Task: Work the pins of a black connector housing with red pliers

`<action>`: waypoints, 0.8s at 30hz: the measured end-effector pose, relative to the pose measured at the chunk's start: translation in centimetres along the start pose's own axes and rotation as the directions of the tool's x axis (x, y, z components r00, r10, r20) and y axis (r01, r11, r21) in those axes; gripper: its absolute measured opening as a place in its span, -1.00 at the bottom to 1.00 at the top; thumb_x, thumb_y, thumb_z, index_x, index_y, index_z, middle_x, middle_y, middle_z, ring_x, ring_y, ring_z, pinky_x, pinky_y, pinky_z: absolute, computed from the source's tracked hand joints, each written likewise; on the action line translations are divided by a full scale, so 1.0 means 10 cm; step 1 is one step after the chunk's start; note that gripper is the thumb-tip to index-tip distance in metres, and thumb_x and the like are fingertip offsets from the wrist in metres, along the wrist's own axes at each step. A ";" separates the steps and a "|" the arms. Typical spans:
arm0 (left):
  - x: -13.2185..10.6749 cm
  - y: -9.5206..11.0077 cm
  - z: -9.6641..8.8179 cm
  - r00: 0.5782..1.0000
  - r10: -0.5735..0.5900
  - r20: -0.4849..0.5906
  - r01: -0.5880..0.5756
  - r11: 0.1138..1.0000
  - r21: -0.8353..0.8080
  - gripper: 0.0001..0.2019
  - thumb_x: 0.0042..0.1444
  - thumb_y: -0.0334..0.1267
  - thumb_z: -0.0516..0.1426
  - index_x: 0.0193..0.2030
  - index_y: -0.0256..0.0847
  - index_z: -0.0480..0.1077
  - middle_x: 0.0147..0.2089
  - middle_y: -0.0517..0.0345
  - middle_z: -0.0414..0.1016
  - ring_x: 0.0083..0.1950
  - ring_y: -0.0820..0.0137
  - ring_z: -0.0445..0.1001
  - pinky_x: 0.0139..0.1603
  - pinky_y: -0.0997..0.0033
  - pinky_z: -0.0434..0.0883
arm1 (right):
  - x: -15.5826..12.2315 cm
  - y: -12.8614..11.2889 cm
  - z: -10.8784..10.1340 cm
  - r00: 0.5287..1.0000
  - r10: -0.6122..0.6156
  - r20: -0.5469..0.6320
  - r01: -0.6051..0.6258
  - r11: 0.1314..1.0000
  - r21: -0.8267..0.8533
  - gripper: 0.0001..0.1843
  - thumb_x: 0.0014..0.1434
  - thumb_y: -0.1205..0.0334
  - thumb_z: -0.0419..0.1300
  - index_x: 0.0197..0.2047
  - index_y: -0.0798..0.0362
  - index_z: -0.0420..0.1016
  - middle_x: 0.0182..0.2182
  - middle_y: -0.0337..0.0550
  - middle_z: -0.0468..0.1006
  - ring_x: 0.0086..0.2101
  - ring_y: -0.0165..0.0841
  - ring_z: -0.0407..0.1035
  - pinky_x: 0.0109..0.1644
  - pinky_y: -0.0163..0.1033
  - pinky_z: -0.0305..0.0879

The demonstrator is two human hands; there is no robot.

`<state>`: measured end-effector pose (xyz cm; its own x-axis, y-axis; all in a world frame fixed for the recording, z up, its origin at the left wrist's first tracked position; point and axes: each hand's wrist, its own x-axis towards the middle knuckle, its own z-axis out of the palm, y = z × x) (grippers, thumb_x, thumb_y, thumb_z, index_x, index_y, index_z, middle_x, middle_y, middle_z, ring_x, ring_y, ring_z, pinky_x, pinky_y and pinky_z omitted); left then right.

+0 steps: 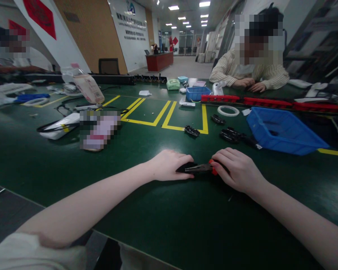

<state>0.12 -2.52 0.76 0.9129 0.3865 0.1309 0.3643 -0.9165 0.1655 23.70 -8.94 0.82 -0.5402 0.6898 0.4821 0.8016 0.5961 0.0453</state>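
Observation:
My right hand (238, 168) is closed round the red handles of needle-nose pliers (198, 168), whose dark jaws point left. Fingers of my left hand (170, 165) are wrapped about a small black part (184, 167), low over the green table. The tip of the pliers lies against or just in front of that part; whether the jaws grip it I cannot tell. Beyond my hands lie black plastic pieces, one a small black part (192, 131) on the yellow tape and a larger black cluster (230, 135) further right.
A blue bin (287, 131) stands at the right, near a white tape ring (228, 111). Red strips (264, 103) run along behind. At the left are a phone (100, 131), a white pouch (60, 125) and a bottle (88, 88). A person sits across the green table (146, 210).

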 end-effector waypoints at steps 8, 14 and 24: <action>0.00 0.02 -0.04 0.998 0.042 -0.055 -0.038 0.997 0.069 -0.63 0.18 0.03 0.08 -0.03 -0.21 0.31 -0.11 0.08 0.38 -0.14 0.30 0.38 -0.19 0.37 0.27 | 0.00 0.04 0.02 0.999 0.004 0.040 -0.002 0.999 -0.054 -0.70 0.28 0.21 -0.05 -0.35 0.13 0.43 -0.42 -0.07 0.47 -0.39 -0.34 0.28 -0.32 -0.23 0.16; -0.03 0.02 -0.08 0.998 0.052 -0.023 -0.052 0.998 0.032 -0.59 0.17 0.06 0.09 0.00 -0.21 0.31 -0.07 0.06 0.34 -0.11 0.28 0.35 -0.14 0.33 0.25 | 0.00 0.04 0.04 0.995 0.034 0.089 -0.030 0.999 -0.038 -0.66 0.29 0.18 -0.08 -0.35 0.13 0.44 -0.42 -0.08 0.46 -0.40 -0.35 0.26 -0.32 -0.24 0.15; -0.26 0.61 -0.27 0.930 0.283 -0.236 -0.305 0.951 -0.059 -0.64 0.22 -0.07 0.05 0.11 -0.12 0.25 0.05 0.19 0.40 0.01 0.36 0.36 0.03 0.32 0.27 | -0.01 0.03 0.06 0.994 0.061 0.093 -0.057 0.997 -0.044 -0.64 0.30 0.16 -0.10 -0.38 0.11 0.41 -0.45 -0.10 0.43 -0.41 -0.35 0.24 -0.33 -0.23 0.12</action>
<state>-0.57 -8.84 4.10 0.9086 0.1239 0.3988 0.0572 -0.9829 0.1751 23.82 -8.61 0.31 -0.5120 0.7599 0.4004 0.8415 0.5373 0.0563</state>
